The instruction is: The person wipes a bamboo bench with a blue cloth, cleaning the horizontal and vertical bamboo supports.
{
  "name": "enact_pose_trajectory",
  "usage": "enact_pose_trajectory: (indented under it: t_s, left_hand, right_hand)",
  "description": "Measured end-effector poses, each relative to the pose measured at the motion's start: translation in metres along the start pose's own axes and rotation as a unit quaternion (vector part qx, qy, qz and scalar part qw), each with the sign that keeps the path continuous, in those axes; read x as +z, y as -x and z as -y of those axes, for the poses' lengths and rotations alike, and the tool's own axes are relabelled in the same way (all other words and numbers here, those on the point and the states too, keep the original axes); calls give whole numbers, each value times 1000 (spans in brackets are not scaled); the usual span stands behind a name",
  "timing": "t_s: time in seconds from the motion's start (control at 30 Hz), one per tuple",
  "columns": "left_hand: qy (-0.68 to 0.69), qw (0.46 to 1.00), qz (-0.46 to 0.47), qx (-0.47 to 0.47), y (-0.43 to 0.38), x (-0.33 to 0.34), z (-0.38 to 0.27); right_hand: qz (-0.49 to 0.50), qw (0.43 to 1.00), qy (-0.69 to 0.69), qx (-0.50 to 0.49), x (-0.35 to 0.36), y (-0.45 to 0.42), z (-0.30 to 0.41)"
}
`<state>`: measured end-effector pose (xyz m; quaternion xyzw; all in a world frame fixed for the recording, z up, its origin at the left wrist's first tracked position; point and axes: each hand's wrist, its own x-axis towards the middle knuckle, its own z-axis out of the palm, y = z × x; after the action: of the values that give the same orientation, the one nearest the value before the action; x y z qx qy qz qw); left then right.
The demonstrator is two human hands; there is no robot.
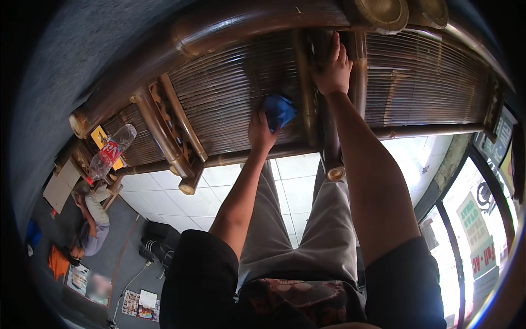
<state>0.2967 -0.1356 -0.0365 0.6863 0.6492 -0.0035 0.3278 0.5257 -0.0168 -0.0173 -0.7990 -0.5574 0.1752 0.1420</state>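
My left hand [263,131] holds a crumpled blue cloth [279,111] against the slatted seat of a dark bamboo bench [222,94]. Further right, my right hand [336,72] rests on a thick bamboo armrest [332,135] that divides the bench. Its fingers lie stretched along the top of the pole, with nothing seen in them; the thumb side is in shadow. Part of the cloth is hidden behind my left fingers.
A plastic bottle [113,152] with a red label lies at the left, by a yellow item [100,137]. Beyond it a seated person [94,230] is near the wall. Another bamboo divider [162,127] crosses the bench; glass doors [472,230] stand right.
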Motion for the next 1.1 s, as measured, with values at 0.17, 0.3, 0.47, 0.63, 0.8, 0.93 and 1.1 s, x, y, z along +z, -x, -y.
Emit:
enact_pose_trajectory:
  t_s: [0.17, 0.3, 0.47, 0.63, 0.8, 0.93, 1.1]
  left_hand:
    - [-72, 993, -85, 38, 5, 20, 2]
    - [-88, 992, -75, 45, 4, 22, 14]
    - [22, 998, -53, 30, -4, 6, 38]
    - [11, 984, -162, -75, -18, -19, 84]
    - [188, 945, -199, -177, -19, -35, 106]
    - [45, 983, -168, -64, -3, -24, 84]
    - [86, 981, -170, -22, 12, 2, 38]
  right_hand:
    - [-8, 1000, 12, -2, 1, 0, 3]
    - [-7, 1000, 22, -12, 0, 1, 3]
    - [-12, 1000, 20, -7, 0, 2, 3]
    - [-13, 1000, 28, -2, -1, -1, 5]
    - [-28, 999, 38, -10, 6, -1, 1]
    - [-32, 998, 49, -17, 7, -2, -4]
    - [-17, 999, 43, -6, 7, -1, -3]
